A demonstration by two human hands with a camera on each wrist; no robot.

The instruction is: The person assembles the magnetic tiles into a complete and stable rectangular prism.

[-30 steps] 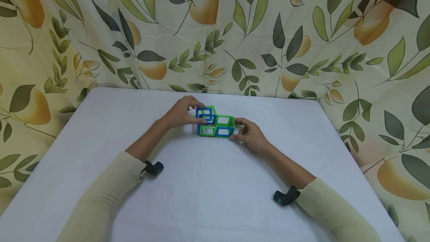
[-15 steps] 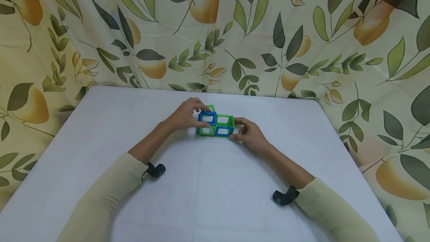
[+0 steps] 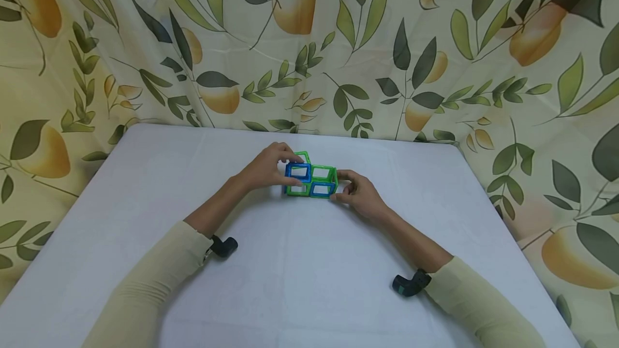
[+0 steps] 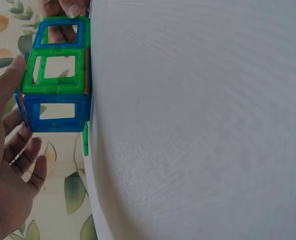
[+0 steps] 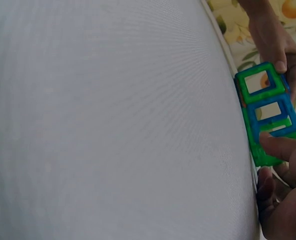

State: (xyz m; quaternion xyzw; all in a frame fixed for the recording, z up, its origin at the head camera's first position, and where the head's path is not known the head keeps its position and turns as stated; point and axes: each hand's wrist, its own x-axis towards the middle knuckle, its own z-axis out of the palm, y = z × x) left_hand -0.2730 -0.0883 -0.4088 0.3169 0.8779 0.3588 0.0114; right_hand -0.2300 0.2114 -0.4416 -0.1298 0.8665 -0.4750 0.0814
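A small box-like build of blue and green square magnetic tiles (image 3: 322,180) stands on the white table. My left hand (image 3: 266,168) pinches the blue magnetic tile (image 3: 308,172) on the build's top left, thumb at its near edge and fingers at the far edge. My right hand (image 3: 362,193) holds the right end between thumb and fingers. In the left wrist view, a green tile (image 4: 63,90) faces the camera between two blue ones. The right wrist view shows the right thumb (image 5: 277,145) over the near side. A green tile (image 3: 304,153) juts out behind the build.
The white-covered table (image 3: 290,273) stretches out on every side of the build. Behind it hangs a curtain (image 3: 338,69) with a fruit and leaf print, close to the table's far edge. Both wrists wear small black cameras (image 3: 224,246).
My left hand has moved slightly right and lowered the blue tile, which was tilted up, flat onto the build's top left. The right hand has stayed in place.
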